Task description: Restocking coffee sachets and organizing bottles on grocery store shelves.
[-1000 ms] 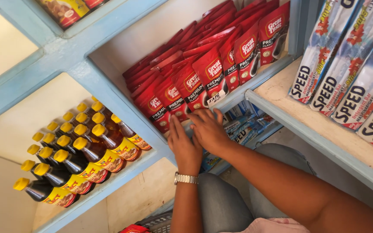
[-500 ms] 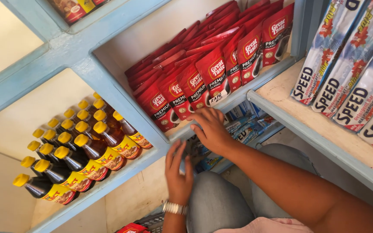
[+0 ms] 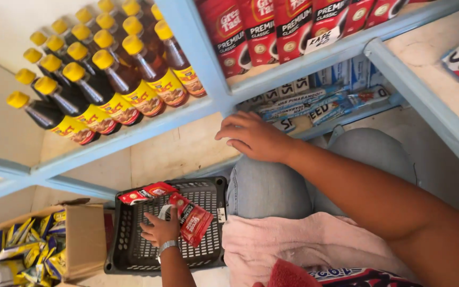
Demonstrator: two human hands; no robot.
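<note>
Left hand: the left hand (image 3: 161, 229) is reaching down into the black plastic basket (image 3: 128, 250) on the floor, its fingers (image 3: 150, 227) clenching a strip of red sachets (image 3: 189, 218); a metal watch is sitting on the wrist.
Red sachets: the strip is hanging over the middle of the basket, its upper end trailing toward the basket's far rim, where a second red sachet strip (image 3: 145, 193) is lying across that rim.
Right hand: the right hand (image 3: 255, 137) is resting palm down at the front edge of the lower shelf (image 3: 187, 149), fingers released and spread, grasping nothing.
Near the right hand: blue and white packets (image 3: 314, 101) are lying flat on the lower shelf just beyond the fingertips.
Upper shelf: dark sauce bottles with yellow caps (image 3: 107, 79) are standing in rows in the left compartment; red pouches (image 3: 272, 32) are standing in a row in the compartment to their right, behind the blue shelf rail.
Floor: an open cardboard box (image 3: 81, 239) of yellow and blue packets is sitting just beside the basket's left wall.
Lap: a pink cloth (image 3: 272, 244) is lying over the person's knee, next to the basket's right wall.
</note>
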